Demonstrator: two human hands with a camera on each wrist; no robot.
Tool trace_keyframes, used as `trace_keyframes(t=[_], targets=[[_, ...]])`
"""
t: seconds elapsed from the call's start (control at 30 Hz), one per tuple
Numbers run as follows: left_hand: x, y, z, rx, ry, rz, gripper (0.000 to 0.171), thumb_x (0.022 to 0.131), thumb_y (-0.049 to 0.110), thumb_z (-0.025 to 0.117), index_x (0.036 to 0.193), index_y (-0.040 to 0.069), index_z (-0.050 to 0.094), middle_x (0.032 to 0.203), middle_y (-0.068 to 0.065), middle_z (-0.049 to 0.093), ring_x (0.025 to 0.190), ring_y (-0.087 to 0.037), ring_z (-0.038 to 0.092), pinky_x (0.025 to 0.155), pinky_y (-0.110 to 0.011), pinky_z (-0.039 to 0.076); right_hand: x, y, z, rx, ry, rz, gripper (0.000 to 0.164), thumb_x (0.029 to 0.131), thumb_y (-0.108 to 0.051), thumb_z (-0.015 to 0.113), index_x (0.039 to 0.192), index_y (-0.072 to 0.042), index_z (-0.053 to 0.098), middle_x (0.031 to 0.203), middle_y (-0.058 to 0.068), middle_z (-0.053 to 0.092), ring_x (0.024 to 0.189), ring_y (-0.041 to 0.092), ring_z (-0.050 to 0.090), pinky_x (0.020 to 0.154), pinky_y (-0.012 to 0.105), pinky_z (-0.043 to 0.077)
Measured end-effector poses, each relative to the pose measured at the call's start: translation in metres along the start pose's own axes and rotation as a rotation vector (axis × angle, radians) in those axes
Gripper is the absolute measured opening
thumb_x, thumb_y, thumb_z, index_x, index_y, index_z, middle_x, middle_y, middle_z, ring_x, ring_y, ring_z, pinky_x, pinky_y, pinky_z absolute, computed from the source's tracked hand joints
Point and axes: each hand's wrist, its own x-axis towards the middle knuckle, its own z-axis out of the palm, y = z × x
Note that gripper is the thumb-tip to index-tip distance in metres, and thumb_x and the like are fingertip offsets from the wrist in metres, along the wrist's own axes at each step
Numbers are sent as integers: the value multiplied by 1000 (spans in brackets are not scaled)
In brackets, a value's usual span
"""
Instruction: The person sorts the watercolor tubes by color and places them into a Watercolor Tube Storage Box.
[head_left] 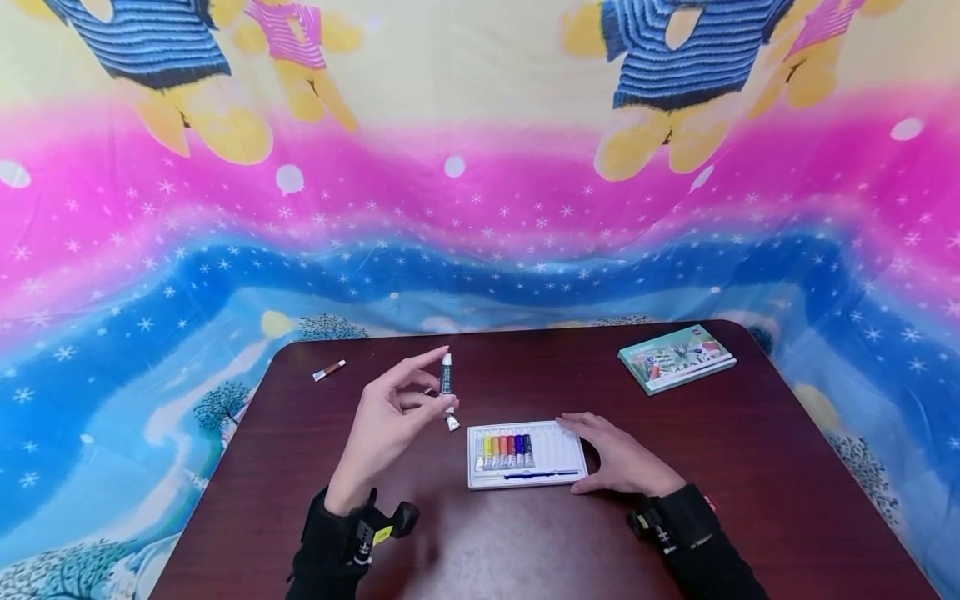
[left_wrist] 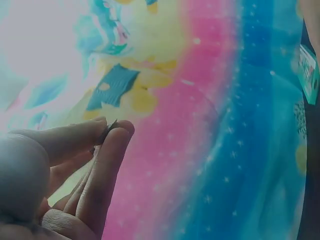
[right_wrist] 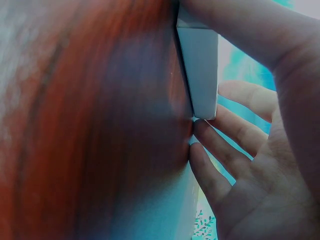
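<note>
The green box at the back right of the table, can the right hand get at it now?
Probably yes. The right hand would first have to leave the white tray, but only bare tabletop shows between that hand and the green box.

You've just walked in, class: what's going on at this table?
A person's left hand pinches a dark tube upright above the table, while the right hand touches the right end of a white tray. Coloured tubes fill the tray's left part; its right part is bare. A brown-banded tube and a box lie farther off.
</note>
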Motion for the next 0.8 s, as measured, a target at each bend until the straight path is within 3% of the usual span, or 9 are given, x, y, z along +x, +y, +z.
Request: trace_keyframes(t=[0.33, 0.57, 0.67, 0.8], targets=[[-8, 13, 11, -95, 8, -22, 63, 82, 4, 87, 138, 20, 65, 96, -11, 71, 81, -23, 78, 74, -36, 64, 0, -2, 0, 6, -4, 12, 104, 74, -46, 93, 160, -19, 42, 160, 9, 43, 141, 31, 46, 106, 54, 50], [-10, 16, 17, -49, 24, 4, 61, 79, 9, 91, 134, 19, 67, 91, -8, 74, 77, -20, 75, 73, -32, 63, -1, -1, -1, -3, 1, 0, 104, 74, -46, 93, 160, -19, 42, 159, 10, 44, 142, 32, 46, 105, 54, 50], [-6, 7, 24, 17, 30, -3, 59, 78, 14, 92, 131, 24, 68, 89, -6, 75, 76, -19, 74, 73, -32, 63, -1, -1, -1, -5, 1, 1, 104, 74, -47, 93, 160, -19, 42, 159, 9, 44, 142, 31, 46, 105, 54, 50], [5, -25, 47, 172, -19, -51, 56, 78, 17, 92, 128, 23, 69, 91, -3, 75, 73, -11, 73, 71, -26, 62, 0, -1, 0, 0, -4, 9, 104, 74, -48, 93, 160, -19, 42, 159, 9, 44, 142, 31, 46, 106, 54, 50]])
